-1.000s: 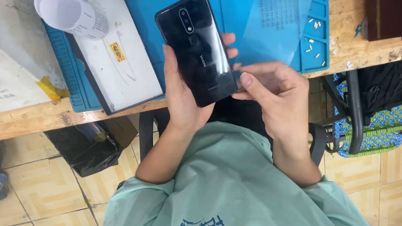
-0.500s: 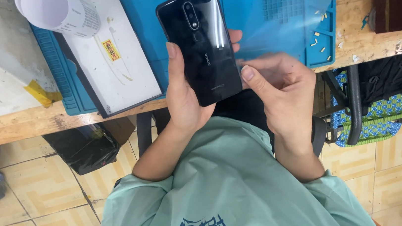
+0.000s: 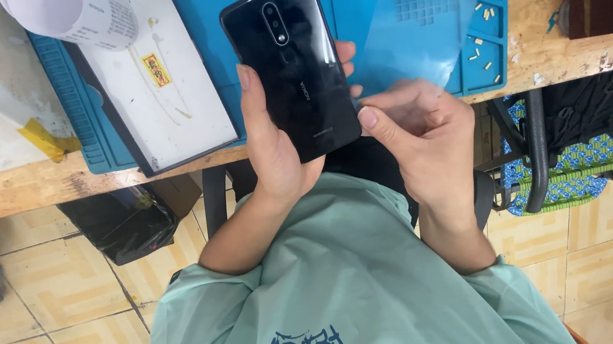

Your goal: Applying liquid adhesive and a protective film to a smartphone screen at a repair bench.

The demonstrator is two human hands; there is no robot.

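My left hand (image 3: 274, 149) grips the phone (image 3: 293, 63), centre frame; right fingers (image 3: 392, 121) pinch the film (image 3: 420, 27), peeling; next needs steady pull.

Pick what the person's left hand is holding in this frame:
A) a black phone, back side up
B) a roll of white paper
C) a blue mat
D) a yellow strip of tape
A: the left hand grips the black phone, its rear camera lenses facing the viewer.
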